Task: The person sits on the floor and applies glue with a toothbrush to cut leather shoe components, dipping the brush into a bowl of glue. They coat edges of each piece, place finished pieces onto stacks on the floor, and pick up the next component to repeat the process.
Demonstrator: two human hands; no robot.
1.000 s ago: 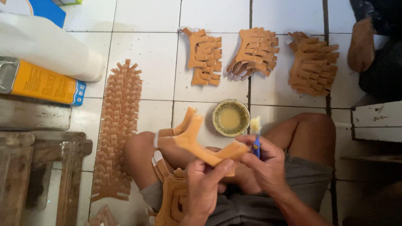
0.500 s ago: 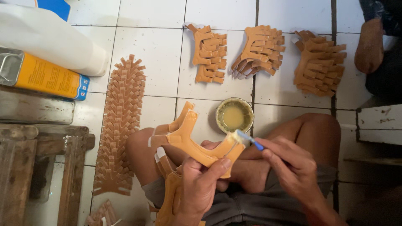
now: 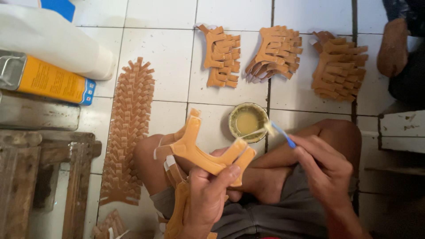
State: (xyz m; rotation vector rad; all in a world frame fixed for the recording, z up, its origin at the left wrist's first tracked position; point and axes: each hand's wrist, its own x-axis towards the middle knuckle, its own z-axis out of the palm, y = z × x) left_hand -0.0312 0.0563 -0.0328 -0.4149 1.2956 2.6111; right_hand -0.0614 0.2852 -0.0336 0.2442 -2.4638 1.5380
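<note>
Tan Y-shaped strap piece point(image 3: 201, 152), gripped in the closed left hand point(image 3: 208, 199) above the person's crossed legs, its long axis running from about 10 o'clock down to 4 o'clock, with forked ends at both extremes. Further tan pieces point(image 3: 177, 212) lie on the lap beneath it. The right hand point(image 3: 325, 170), at 3 o'clock from the strap, is closed around a blue-handled brush point(image 3: 281, 134); the bristle tip points toward 10 o'clock and sits at the rim of the small round tin point(image 3: 248, 121), apparently touching the yellowish glue inside, though the contact is hard to confirm. The tin stands on the tiled floor point(image 3: 168, 44) at 1 o'clock from the strap's upper end, just beside the right knee, so the brush hand is the nearer of the two to it. At 9 o'clock a long row of overlapped tan pieces point(image 3: 128, 132) lies along the floor. Farther off, at 12 o'clock, three stacks of similar pieces point(image 3: 221, 55) sit side by side; at 10 o'clock, a yellow can point(image 3: 48, 82) lies on its side, touching a white jug point(image 3: 53, 40).
</note>
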